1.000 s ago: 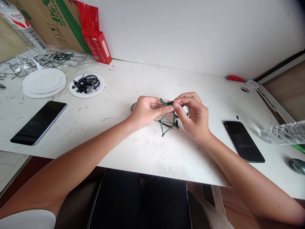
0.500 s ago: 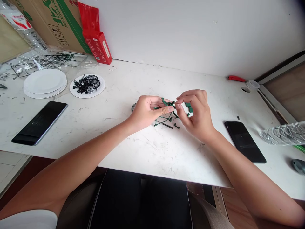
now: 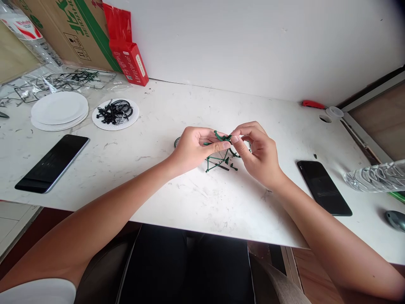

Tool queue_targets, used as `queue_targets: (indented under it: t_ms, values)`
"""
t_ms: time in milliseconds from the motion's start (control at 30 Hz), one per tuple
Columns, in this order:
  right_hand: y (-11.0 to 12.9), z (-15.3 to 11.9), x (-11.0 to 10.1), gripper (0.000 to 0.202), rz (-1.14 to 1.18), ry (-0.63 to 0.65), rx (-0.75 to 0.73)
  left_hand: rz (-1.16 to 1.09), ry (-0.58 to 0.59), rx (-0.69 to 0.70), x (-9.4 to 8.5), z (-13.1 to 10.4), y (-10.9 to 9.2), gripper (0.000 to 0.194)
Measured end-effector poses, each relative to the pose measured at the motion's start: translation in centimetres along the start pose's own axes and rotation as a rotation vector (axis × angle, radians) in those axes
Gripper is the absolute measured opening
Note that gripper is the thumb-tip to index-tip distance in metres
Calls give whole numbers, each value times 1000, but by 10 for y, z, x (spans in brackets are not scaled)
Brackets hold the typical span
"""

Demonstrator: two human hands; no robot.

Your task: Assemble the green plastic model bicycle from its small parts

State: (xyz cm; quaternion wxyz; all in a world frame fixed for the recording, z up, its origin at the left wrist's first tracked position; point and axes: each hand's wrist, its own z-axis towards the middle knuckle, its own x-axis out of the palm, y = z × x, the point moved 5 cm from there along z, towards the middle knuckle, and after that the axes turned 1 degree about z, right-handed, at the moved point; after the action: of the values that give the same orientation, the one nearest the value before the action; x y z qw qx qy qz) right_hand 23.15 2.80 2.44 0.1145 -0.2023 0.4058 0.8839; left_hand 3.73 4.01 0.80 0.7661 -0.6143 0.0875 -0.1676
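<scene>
My left hand (image 3: 201, 145) is closed around a green plastic model bicycle frame (image 3: 216, 159), whose thin bars hang below the thumb. A curved green piece (image 3: 221, 137) shows above that thumb; I cannot tell whether it is joined to the frame. My right hand (image 3: 257, 152) meets it from the right, thumb and forefinger pinched together at the curved piece's end. What lies between those fingertips is too small to make out. On the table below are a dark rod (image 3: 224, 167) and a small green part (image 3: 234, 167). A wheel (image 3: 176, 142) is partly hidden behind my left hand.
A paper plate (image 3: 134, 120) of black model parts (image 3: 114, 112) stands left, beside stacked plates (image 3: 60, 107) and sprue frames (image 3: 88, 76). Phones (image 3: 52, 162) (image 3: 324, 188) lie on both sides. A clear bottle (image 3: 375, 176) and a mouse (image 3: 395, 220) are at right.
My right hand has turned slightly, and its thumb and forefinger have closed in on the curved piece. The frame's lower end has tipped a little downward. My left hand stays nearly still.
</scene>
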Motion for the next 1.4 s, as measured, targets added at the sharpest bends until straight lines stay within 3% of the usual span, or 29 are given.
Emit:
queue_targets:
  t_ms: [267,900,1400]
  values:
    - [-10,-6,8,17,143,-30,148,14,-11,-20,-1,1,-1,44]
    - [-7,-9,11,24,73,-72,70,19,-21,1,-1,-2,-1,42]
    - [3,-6,4,7,-31,-99,-35,-13,-44,-7,-1,-1,4,37]
